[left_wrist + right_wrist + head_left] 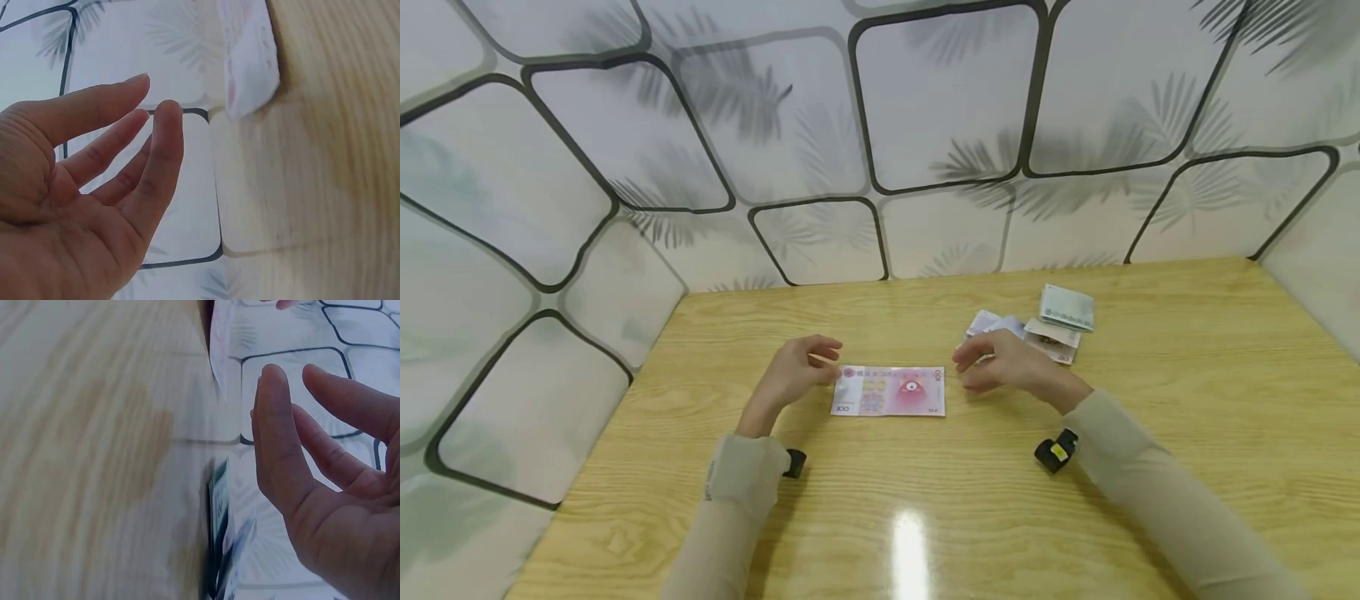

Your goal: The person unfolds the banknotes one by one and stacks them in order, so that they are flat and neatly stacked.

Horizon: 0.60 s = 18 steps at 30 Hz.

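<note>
A pink banknote (891,392) marked 100 lies flat on the wooden table, its faint fold lines showing. Just off its left end hovers my left hand (790,371), fingers loosely bent and nothing between them. My right hand (1018,367) is held to the right of the note, also empty, with thumb and fingers apart. Both wrist views show a gap between thumb and fingertips. Behind the right hand lie several folded banknotes: a greenish one (1067,307), a brownish one (1052,340) and bluish-purple ones (988,322), partly hidden by that hand.
The light wood table (850,500) has a glossy surface that reflects a lamp near its front. A pale wall panel (947,100) with dark outlines and leaf patterns stands along the back and sides. Each wrist carries a small black camera (1056,451).
</note>
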Motion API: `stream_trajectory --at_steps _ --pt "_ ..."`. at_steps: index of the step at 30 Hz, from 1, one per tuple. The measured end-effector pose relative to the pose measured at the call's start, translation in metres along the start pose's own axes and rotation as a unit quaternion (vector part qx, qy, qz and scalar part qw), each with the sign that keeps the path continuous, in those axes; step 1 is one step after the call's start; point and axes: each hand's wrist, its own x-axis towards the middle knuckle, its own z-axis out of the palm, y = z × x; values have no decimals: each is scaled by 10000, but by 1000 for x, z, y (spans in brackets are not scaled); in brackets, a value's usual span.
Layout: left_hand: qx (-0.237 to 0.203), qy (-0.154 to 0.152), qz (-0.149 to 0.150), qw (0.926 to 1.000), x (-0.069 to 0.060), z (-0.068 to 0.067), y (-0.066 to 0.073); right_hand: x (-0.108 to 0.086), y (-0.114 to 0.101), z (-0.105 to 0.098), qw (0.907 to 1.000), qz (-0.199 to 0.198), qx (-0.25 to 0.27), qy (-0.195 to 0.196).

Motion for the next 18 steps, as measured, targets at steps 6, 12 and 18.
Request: stream_trajectory --at_steps 6,12,18 --pt "-192 -94 124 9997 9 6 10 -6 1 -19 9999 -16 -87 148" --pt "-459 -222 292 9983 17 15 16 -15 0 -35 9992 -26 -141 382" --pt "-465 -266 305 9981 24 24 24 -21 -3 -46 9983 29 -14 585"
